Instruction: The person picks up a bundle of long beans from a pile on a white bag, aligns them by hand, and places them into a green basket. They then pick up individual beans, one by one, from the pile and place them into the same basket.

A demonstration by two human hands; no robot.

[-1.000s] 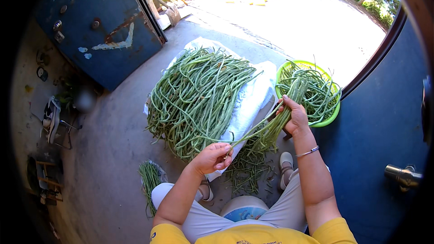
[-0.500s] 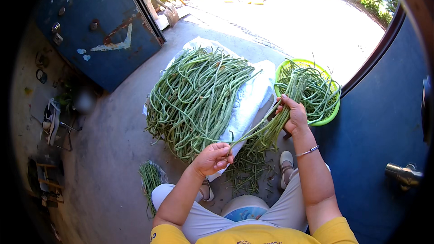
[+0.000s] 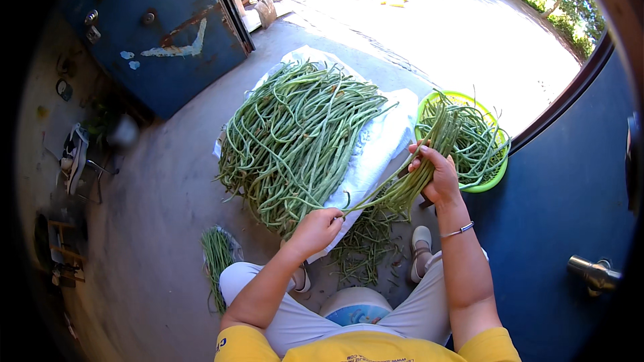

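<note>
Floor: a grey concrete floor (image 3: 154, 228) fills the middle of the view, with a blue metal door (image 3: 154, 33) at 11 o'clock.
Heap: a large heap of long green beans (image 3: 295, 141) lies on a white sack (image 3: 376, 154), just above centre.
Basket: a round lime-green basket (image 3: 493, 181) holding more long beans sits at 2 o'clock, just beside the sack.
Scraps: short bean scraps (image 3: 365, 248) lie on the floor between the person's shoes.
Small bundle: a few beans (image 3: 216, 258) lie on the floor at 8 o'clock.
Held bunch: a bunch of long beans (image 3: 409, 184) runs from centre toward 2 o'clock, between the hands.
Right hand: the right hand (image 3: 439, 177) is closed around the bunch's upper part.
Left hand: the left hand (image 3: 318, 228) pinches the thin lower ends, near the heap's edge.
</note>
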